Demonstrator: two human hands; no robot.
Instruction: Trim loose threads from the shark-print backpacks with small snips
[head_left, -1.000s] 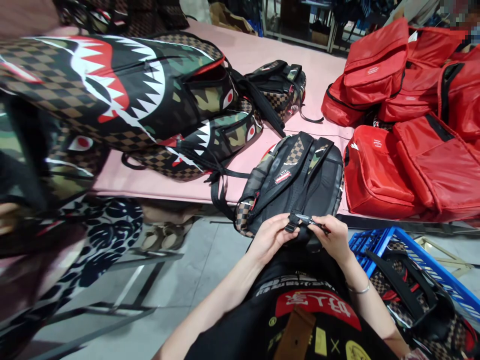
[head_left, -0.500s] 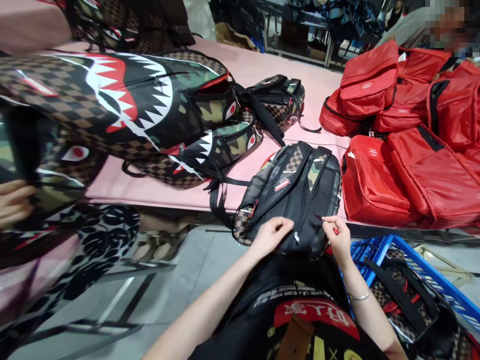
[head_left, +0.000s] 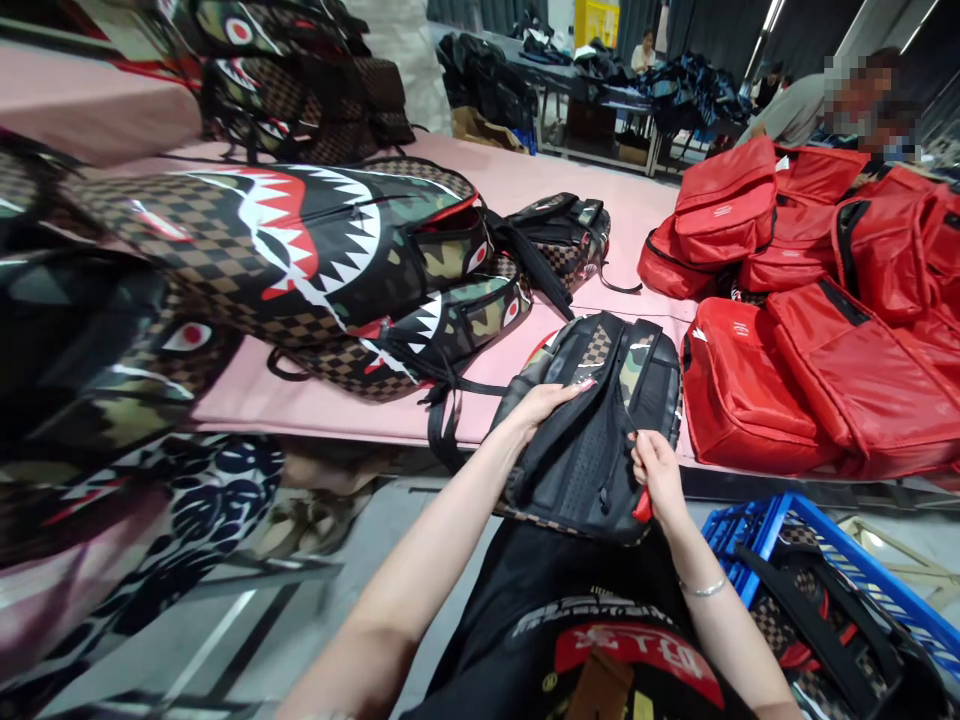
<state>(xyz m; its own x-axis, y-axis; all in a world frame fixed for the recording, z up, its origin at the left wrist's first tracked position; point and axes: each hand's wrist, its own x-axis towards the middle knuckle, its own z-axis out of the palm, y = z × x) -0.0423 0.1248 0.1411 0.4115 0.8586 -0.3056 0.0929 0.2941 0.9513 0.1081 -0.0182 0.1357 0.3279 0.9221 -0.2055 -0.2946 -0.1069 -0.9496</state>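
A black backpack (head_left: 570, 470) with checkered and camouflage patches lies back side up at the table's near edge, against my front. My left hand (head_left: 546, 402) is closed on one of its shoulder straps, fingers over the strap. Close to the other strap, my right hand (head_left: 655, 462) is closed in a pinch. A red handle (head_left: 643, 505) sticks out below its palm, apparently of small snips whose blades are hidden by the fingers. A thin dark line runs up from the right fingertips towards the strap; I cannot tell whether it is a thread.
Shark-face backpacks (head_left: 315, 240) lie piled to the left on the pink table (head_left: 360, 415). A smaller backpack (head_left: 562, 235) sits beyond. Red bags (head_left: 817, 370) are heaped at the right, above a blue crate (head_left: 780, 520) holding backpacks. A person (head_left: 795, 110) bends at the far right.
My left hand has moved up and forward onto the strap. My right hand has shifted slightly left, and the red handle now points down. The co-worker's hand at left is no longer visible.
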